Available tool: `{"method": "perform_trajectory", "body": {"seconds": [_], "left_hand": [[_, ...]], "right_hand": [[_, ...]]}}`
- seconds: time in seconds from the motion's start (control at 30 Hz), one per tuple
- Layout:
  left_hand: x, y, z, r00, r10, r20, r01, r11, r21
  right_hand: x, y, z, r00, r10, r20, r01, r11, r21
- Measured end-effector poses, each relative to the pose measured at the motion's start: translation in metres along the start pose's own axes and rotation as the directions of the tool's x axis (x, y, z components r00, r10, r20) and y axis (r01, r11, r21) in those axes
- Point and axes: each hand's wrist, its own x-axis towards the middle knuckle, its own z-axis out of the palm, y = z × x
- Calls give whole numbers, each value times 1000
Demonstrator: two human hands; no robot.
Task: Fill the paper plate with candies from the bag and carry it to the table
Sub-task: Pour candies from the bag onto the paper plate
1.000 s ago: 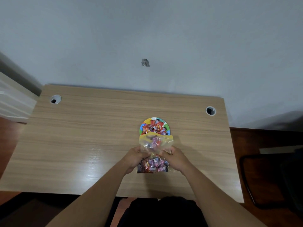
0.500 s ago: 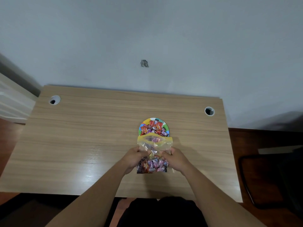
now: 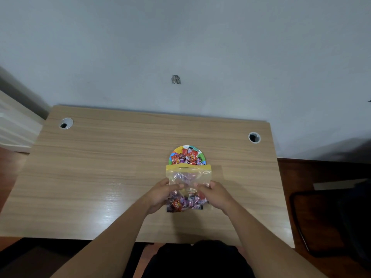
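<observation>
A clear zip bag (image 3: 188, 175) with a yellow top strip lies on the wooden desk (image 3: 100, 167), its lower half full of wrapped candies (image 3: 181, 203). My left hand (image 3: 160, 194) grips the bag's left side and my right hand (image 3: 215, 194) grips its right side, pinching the plastic at mid-height. Just beyond the bag's yellow strip sits a colourful paper plate (image 3: 174, 153) heaped with red and purple candies (image 3: 187, 157). The bag's top edge covers the plate's near rim.
Two round cable holes sit in the desk, one at the far left (image 3: 65, 123) and one at the far right (image 3: 254, 137). A grey wall rises behind the desk. A dark chair (image 3: 329, 217) stands on the floor to the right.
The bag's top has flattened and its yellow strip now lies straight across. Both hands stay on the bag's sides in nearly the same place.
</observation>
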Motion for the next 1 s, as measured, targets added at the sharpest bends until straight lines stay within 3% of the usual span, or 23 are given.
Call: {"method": "perform_trajectory", "body": {"seconds": [0.4, 0.6, 1.0], "left_hand": [[8, -5, 6, 992, 49, -119, -36, 993, 108], [6, -3, 7, 995, 26, -97, -23, 999, 32], [9, -5, 6, 996, 57, -75, -52, 996, 74]], "right_hand": [[0, -1, 8, 999, -22, 39, 23, 1000, -13], [3, 0, 8, 1000, -19, 22, 19, 1000, -11], [5, 4, 11, 997, -77, 24, 77, 997, 19]]}}
